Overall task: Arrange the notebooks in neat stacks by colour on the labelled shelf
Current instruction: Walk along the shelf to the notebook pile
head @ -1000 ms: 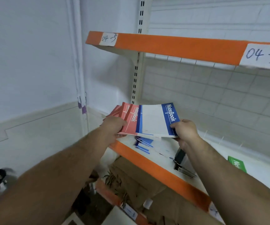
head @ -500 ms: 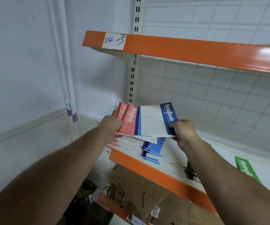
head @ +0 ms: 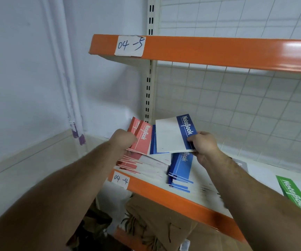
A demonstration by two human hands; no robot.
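Head view: the upper shelf has an orange front edge with a paper label handwritten "04 -5". The lower shelf carries a smaller label reading "04 -4". Half a second ago only part of that lower label showed; now it reads in full. The grip on the notebooks looks the same as then.

The left hand is curled round a fan of red notebooks, each printed "NoteBook" in white. The right hand pinches the near right corner of a blue notebook. This one lies cover up over the fan, above the lower shelf's left end.

Its blue title band sits on the right edge. The band runs away from the person, leaning a little left at the far end, and "NoteBook" reads from far to near.

On the shelf below lie a loose red stack and, just beside it, a blue stack. Well to the right, a green notebook lies flat with its band slanting towards the near right.
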